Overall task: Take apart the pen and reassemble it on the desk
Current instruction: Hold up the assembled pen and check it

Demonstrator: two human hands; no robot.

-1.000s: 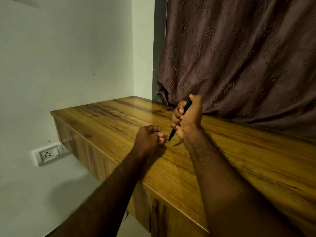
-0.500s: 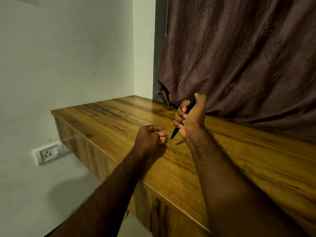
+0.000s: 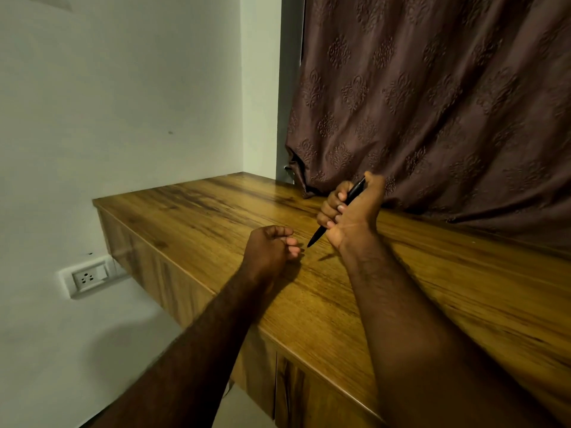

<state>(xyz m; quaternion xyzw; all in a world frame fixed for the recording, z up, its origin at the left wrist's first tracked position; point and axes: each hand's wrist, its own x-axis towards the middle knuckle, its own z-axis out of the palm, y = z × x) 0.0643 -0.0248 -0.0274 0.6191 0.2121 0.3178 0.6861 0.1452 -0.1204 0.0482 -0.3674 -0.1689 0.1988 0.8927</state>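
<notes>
Curtain [image 3: 432, 97] hangs behind the desk [image 3: 432, 288]; a socket [image 3: 88, 277] sits on the wall below the desk's left end. Right hand [image 3: 352, 211] has risen slightly since earlier and grasps the pen [image 3: 336, 211], tilted, tip down above the desk. Left hand [image 3: 270, 250] remains loosely curled on the desk, near the tip; whether it holds anything cannot be told

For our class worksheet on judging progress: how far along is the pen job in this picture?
Done: nothing visibly; no loose parts lie on the desk. In hand: the right hand grips the black pen, which looks whole, tip pointing down at the desk. The left hand rests curled beside the tip, apparently empty. Left: seemingly the whole job, though a finished reassembly would look the same.
</notes>
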